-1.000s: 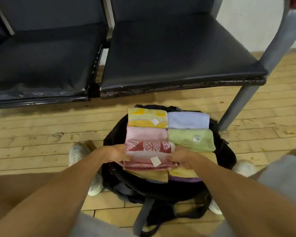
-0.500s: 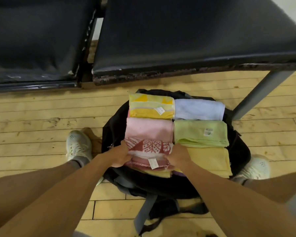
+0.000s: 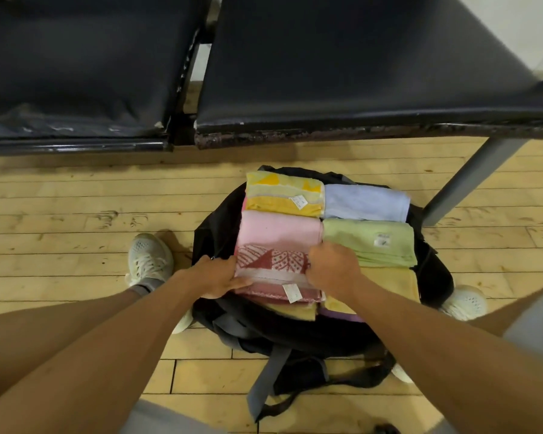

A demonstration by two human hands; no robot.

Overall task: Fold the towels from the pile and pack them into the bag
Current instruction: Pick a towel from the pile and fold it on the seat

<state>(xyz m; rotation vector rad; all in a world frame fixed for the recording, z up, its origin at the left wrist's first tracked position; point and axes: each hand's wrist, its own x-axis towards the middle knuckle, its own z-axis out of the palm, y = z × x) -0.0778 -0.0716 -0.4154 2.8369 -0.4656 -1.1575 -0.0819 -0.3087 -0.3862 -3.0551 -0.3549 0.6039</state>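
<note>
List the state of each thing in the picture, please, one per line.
Black fabric bag, open, on the floor, filled with towels.
Red-and-white patterned towel, folded, gripped at both ends.
Left hand, grips that towel.
Right hand, grips it too.
Plain pink towel, folded, packed.
Light green towel, folded, packed.
Pale blue towel, folded, packed.

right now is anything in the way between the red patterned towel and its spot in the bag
Nothing visible. The left hand and right hand grip the red patterned towel at its ends; it sits atop a yellow towel inside the open bag.
</note>
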